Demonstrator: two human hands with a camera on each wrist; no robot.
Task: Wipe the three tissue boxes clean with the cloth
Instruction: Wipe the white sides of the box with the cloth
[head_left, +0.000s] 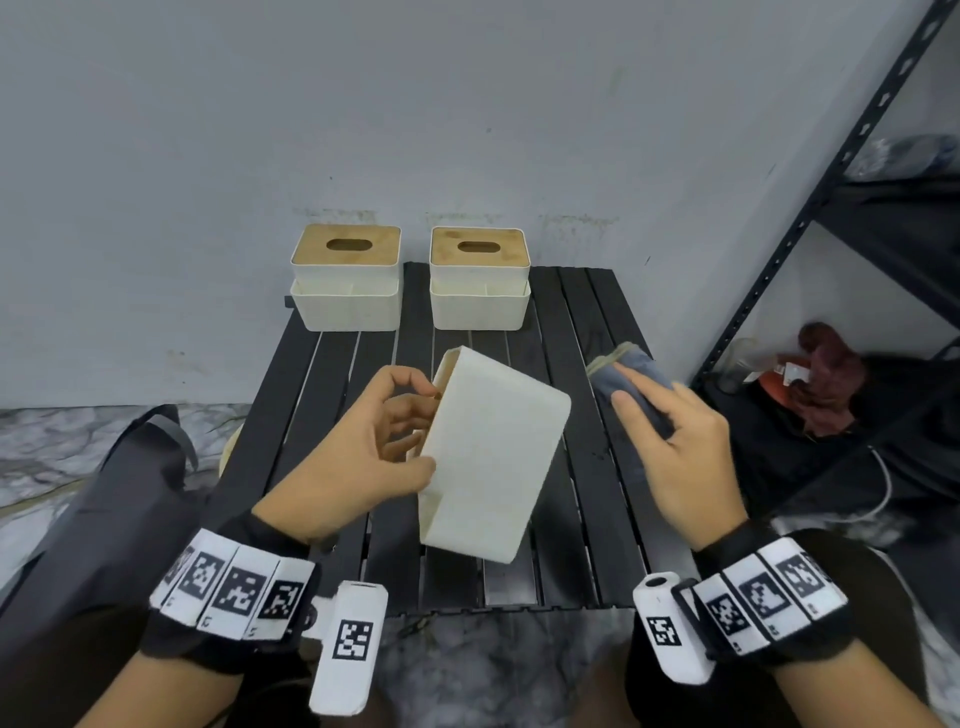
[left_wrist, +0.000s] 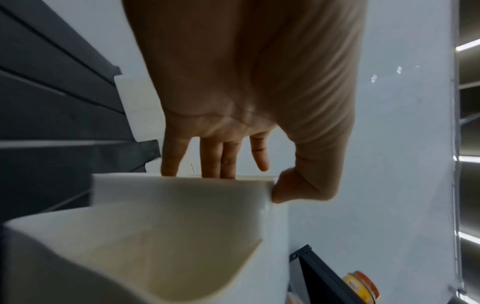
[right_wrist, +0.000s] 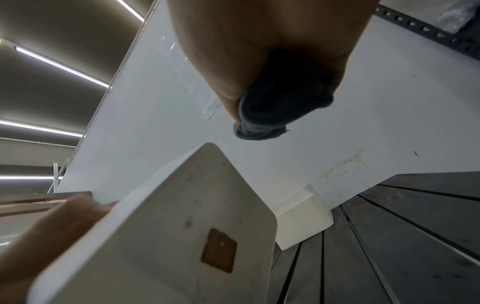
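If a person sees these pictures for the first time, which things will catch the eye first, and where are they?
First comes the cream plastic tissue box, tipped up over the middle of the black slatted table and held at its edge by the left hand. Just right of it, the right hand grips a folded blue-grey cloth. At the table's far edge, by the wall, stand two more cream boxes with wooden lids.
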